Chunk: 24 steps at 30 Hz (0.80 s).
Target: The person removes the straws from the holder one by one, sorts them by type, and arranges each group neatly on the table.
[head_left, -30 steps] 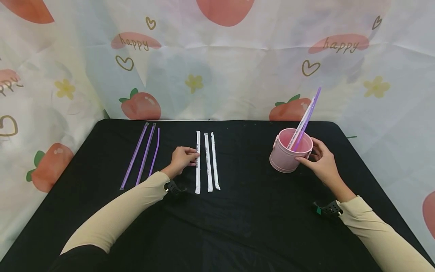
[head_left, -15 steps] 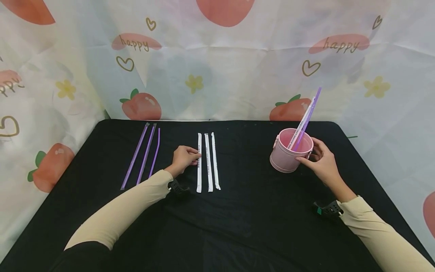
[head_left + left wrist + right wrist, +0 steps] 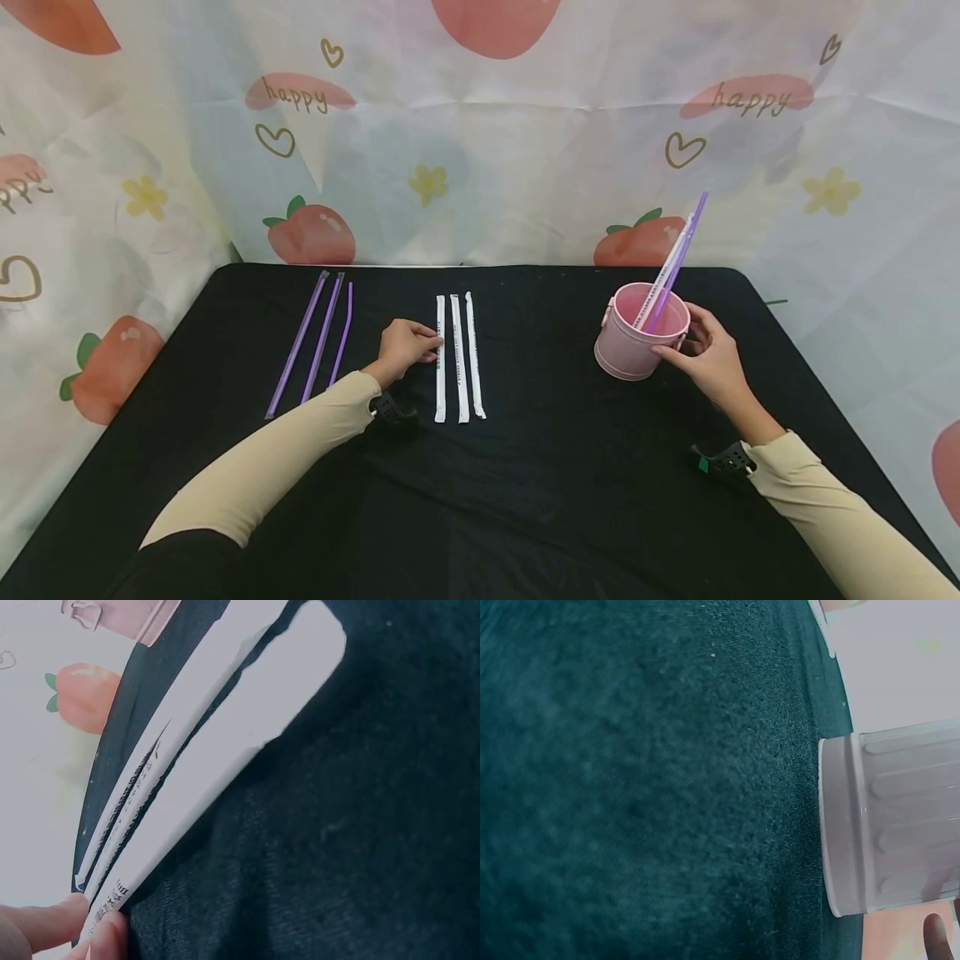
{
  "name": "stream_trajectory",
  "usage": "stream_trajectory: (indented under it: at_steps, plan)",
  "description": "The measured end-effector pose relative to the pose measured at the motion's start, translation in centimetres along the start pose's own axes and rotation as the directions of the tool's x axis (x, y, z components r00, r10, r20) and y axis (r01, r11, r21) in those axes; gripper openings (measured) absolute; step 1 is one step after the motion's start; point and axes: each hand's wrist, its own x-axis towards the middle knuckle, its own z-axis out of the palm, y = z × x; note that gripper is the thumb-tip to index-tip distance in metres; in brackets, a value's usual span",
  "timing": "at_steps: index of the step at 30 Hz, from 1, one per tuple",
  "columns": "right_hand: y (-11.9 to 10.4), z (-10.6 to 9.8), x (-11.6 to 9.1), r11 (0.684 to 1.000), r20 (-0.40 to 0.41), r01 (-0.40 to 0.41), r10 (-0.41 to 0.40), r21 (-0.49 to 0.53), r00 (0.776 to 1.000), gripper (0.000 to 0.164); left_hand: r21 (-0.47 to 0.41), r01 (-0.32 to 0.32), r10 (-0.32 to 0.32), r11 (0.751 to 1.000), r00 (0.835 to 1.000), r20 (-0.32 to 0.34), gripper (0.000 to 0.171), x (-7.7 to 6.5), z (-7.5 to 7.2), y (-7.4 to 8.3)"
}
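Left of the bucket [image 3: 622,354], a sleeve [image 3: 262,467] hides the ends of two purple straws [image 3: 322,340]. The bucket covers the bottoms of its straws [image 3: 665,273]. The right hand [image 3: 708,354], partly hidden, grips the bucket. Left of it, the left hand [image 3: 402,347] pinches a white straw [image 3: 441,387].

The black table [image 3: 540,483] bears straws [image 3: 459,358] and a bucket [image 3: 627,348].

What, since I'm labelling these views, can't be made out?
Head view: lower ends of two purple straws, hidden behind the left sleeve.
Head view: bottoms of the leaning straws in the pink bucket, hidden by its wall.
Head view: print on the white straws, too small.
Right wrist view: pink bucket's mouth, past the right edge.
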Motion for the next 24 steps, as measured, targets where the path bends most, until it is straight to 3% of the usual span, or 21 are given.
stream_trajectory:
  at_steps: [15,24]
  plan:
    - [-0.1,0.0,-0.1,1.000,-0.006,0.028,-0.028,0.007,1.000,0.069,-0.080,0.126,-0.120,0.989,0.990,0.070,0.028,-0.7,-1.0,0.4]
    - [0.2,0.1,0.0,1.000,-0.009,0.013,-0.013,0.009,1.000,0.072,-0.129,0.124,-0.118,0.984,0.992,0.051,0.033,-0.8,-1.2,0.8]
